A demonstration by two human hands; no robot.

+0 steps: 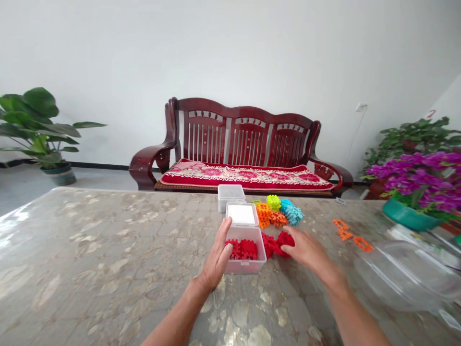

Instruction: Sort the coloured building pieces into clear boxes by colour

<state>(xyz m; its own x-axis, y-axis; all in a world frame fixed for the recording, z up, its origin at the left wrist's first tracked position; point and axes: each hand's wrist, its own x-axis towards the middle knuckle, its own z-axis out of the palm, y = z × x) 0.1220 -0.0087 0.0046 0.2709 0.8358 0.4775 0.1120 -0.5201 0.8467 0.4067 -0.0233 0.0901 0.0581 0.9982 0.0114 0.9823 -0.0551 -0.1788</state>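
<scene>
A clear plastic box (245,266) with its lid (242,203) tipped back holds several red interlocking blocks (248,250). My left hand (218,259) rests along the box's left wall, fingers stretched out and thumb apart near the rim. Just right of the box, my right hand (304,247) has thumb and fingers around a red block cube (284,242) on the table. Another red block piece (268,245) sits between that cube and the box. Behind them are orange block cubes (263,215), a lime green one (273,202) and blue ones (293,215).
A second clear box (230,193) stands behind the first. Flat orange pieces (345,233) lie to the right, near a large clear container (410,274) and a teal flower pot (408,215). Beyond the patterned table (108,250) is a wooden bench (248,139).
</scene>
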